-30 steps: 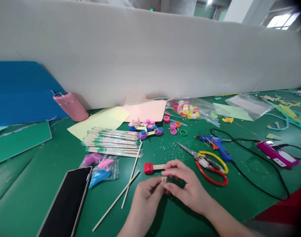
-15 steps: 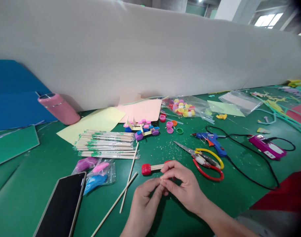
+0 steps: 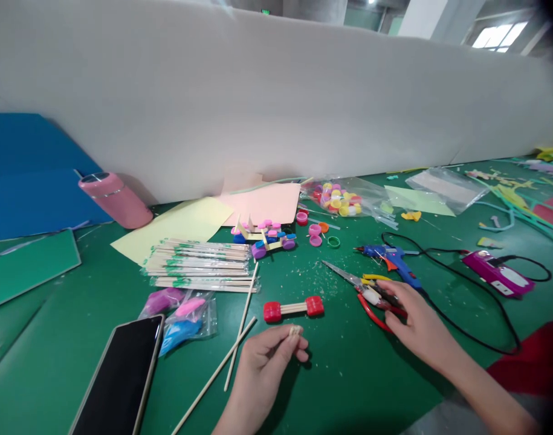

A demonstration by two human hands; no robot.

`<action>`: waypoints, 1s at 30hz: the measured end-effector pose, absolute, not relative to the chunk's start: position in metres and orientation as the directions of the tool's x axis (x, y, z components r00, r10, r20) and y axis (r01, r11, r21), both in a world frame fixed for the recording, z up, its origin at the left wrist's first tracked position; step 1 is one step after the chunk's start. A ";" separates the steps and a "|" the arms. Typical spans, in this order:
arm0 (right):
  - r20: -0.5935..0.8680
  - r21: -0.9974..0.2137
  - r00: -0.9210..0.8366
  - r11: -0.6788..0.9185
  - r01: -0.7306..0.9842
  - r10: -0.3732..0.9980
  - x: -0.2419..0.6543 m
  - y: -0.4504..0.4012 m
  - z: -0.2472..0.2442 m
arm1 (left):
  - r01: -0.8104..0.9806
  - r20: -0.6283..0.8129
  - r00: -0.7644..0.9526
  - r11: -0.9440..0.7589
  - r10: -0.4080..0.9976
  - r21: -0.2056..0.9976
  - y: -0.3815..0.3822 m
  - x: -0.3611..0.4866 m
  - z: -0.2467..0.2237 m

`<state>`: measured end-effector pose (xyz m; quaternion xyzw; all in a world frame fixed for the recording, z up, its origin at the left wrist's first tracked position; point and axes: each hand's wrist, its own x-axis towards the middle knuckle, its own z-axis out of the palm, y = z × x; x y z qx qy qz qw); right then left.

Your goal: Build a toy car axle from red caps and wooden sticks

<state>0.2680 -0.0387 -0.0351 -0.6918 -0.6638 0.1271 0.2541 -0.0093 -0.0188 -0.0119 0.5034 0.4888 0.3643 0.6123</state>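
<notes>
Pale, slim wooden sticks (image 3: 213,377) lie crossed on the smooth green tabletop (image 3: 344,386). Beside them, the left hand (image 3: 266,362) pinches a small, pale wooden piece (image 3: 295,330) just below a glossy red-ended, stick-barred dumbbell shape (image 3: 293,309). The right hand (image 3: 412,318), thumb and fingers parted, is around pointed metal scissors with red and yellow handles (image 3: 349,277); contact is unclear. Half a second ago both hands met at the piece.

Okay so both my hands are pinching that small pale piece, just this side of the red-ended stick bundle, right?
Not both: in the head view, only the left hand pinches the small pale piece, just this side of the red-ended stick bundle; the right hand is at the scissors.
</notes>
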 end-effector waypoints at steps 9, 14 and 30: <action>-0.042 -0.260 0.074 -0.082 0.962 0.996 0.291 -0.021 -0.036 | -0.215 -0.351 0.314 0.426 0.882 0.879 -0.018 -0.010 -0.011; -0.075 -0.379 0.098 -0.119 0.918 0.992 0.294 -0.025 -0.025 | -0.358 -0.391 0.408 0.539 0.825 0.763 -0.020 -0.012 -0.014; -0.160 -0.426 -0.283 0.192 0.884 0.946 0.222 -0.049 0.013 | -0.239 -0.267 0.424 0.392 0.865 0.888 -0.021 -0.014 -0.014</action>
